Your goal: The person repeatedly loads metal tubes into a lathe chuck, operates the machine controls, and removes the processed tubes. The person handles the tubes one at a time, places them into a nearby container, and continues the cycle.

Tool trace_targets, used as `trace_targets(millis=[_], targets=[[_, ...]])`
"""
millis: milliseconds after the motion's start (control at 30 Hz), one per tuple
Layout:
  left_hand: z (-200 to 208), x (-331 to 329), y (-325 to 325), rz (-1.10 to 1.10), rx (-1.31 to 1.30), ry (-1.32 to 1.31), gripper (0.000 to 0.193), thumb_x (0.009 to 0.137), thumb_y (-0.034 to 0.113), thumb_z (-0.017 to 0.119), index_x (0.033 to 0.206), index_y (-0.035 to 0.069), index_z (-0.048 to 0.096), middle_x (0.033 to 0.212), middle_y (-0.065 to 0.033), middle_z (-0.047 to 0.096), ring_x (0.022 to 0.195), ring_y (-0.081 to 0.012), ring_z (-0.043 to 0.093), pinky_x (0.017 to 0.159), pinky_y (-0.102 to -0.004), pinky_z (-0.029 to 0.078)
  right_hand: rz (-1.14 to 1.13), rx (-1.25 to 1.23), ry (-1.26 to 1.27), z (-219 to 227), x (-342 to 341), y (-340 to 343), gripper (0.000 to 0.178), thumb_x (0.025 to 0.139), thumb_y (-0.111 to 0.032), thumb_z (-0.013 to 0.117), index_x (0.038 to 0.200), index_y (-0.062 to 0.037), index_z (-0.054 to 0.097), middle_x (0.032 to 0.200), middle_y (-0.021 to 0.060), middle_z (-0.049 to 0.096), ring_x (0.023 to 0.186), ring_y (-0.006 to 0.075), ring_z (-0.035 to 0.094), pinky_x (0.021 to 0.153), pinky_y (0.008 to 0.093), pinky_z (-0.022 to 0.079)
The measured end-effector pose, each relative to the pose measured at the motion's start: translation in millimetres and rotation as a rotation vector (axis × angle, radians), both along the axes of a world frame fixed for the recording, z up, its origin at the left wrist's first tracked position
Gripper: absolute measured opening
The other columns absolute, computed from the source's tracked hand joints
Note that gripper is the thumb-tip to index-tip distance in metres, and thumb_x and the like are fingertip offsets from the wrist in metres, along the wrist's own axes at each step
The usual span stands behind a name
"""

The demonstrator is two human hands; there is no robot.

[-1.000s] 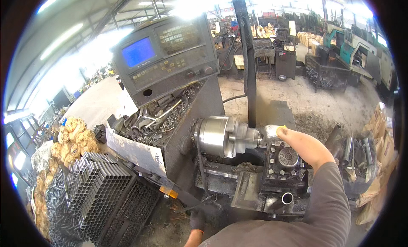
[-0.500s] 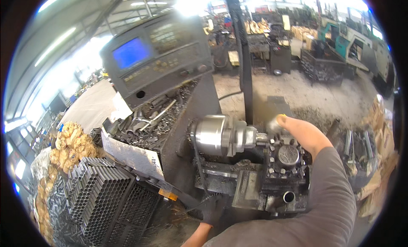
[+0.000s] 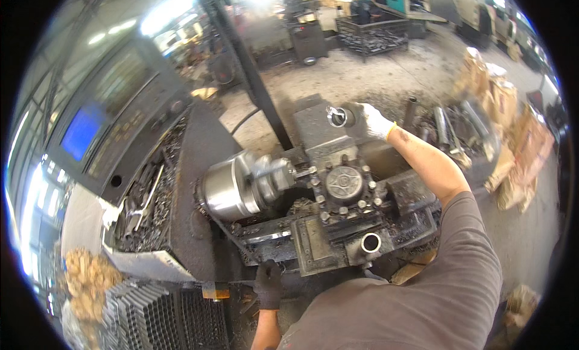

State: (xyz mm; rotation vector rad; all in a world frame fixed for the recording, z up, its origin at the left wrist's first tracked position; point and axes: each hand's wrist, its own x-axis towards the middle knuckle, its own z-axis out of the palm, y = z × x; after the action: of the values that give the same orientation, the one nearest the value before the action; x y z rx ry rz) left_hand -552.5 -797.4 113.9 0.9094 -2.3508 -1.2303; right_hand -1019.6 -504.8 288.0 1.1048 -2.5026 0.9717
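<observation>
My right hand (image 3: pixel 378 122), in a white glove, is closed around the dark outer side of a short steel tube (image 3: pixel 337 116) with a bright ring end, over the lathe's far side. My left hand (image 3: pixel 268 285), in a dark glove, is by the near edge of the machine bed; its fingers look curled, and what they hold is lost in the dark. Between the hands are the shiny lathe chuck (image 3: pixel 226 190), its jaws smeared, and the square tool post (image 3: pixel 344 186) with bolts around its top. Another steel tube (image 3: pixel 370 242) stands on the near side of the carriage.
A control panel (image 3: pixel 90 127) with a blue screen rises at left, beside a chip-filled tray (image 3: pixel 145 214) with wrenches. Stacked tubes (image 3: pixel 142 314) are at lower left. A dark post (image 3: pixel 244 60) stands behind the chuck. Paper sacks (image 3: pixel 522 151) and loose tubes (image 3: pixel 443 128) lie right.
The view has swung to the right and down. My right hand has moved outward past the tool post, and the tube end now shows at it. My left hand stays low by the bed.
</observation>
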Motion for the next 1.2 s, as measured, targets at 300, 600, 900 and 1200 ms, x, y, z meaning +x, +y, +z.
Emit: trace_targets(millis=[300, 600, 900, 1200], targets=[[233.5, -145.0, 97.4, -0.796, -0.090, 0.454, 0.070, 0.100, 0.047, 0.077, 0.151, 0.004, 0.056, 0.101, -0.0163, 0.076, 0.092, -0.0311, 0.077, 0.087, -0.0407, 0.059, -0.071, -0.005, -0.030, 76.5, 197.6, 78.2, 0.043, 0.078, -0.009, 0.080, 0.120, -0.0028, 0.071, 0.098, 0.0148, 0.079, 0.091, 0.0310, 0.080, 0.083, 0.0410, 0.065], [253.2, -295.7, 152.2, -1.005, 0.178, 0.491, 0.025, 0.108, 0.030, 0.070, 0.108, 0.006, 0.077, 0.082, 0.0005, 0.070, 0.072, -0.0101, 0.064, 0.067, -0.0271, 0.053, -0.604, -0.017, -0.820, -81.1, 337.4, 267.7, 0.059, 0.080, -0.021, 0.087, 0.135, -0.0105, 0.070, 0.105, 0.0167, 0.079, 0.092, 0.0322, 0.076, 0.082, 0.0439, 0.059], [249.7, -406.8, -33.8, -0.440, -0.660, -0.224, 0.054, 0.096, 0.045, 0.075, 0.135, 0.007, 0.071, 0.098, -0.0153, 0.079, 0.090, -0.0243, 0.075, 0.087, -0.0395, 0.057, -0.843, 0.402, -0.762, -148.9, 335.5, 356.6, 0.050, 0.086, -0.030, 0.081, 0.132, -0.0122, 0.071, 0.113, 0.0155, 0.078, 0.102, 0.0324, 0.076, 0.091, 0.0433, 0.059], [176.5, -195.9, 6.0, -0.372, -0.407, 0.454, 0.037, 0.103, 0.021, 0.071, 0.134, 0.002, 0.070, 0.102, -0.0135, 0.075, 0.091, -0.0226, 0.069, 0.087, -0.0362, 0.056, 0.180, 0.437, -0.329, -22.3, 274.3, 45.7, 0.035, 0.088, -0.027, 0.080, 0.115, -0.0068, 0.070, 0.096, 0.0156, 0.077, 0.074, 0.0367, 0.075, 0.066, 0.0454, 0.062]])
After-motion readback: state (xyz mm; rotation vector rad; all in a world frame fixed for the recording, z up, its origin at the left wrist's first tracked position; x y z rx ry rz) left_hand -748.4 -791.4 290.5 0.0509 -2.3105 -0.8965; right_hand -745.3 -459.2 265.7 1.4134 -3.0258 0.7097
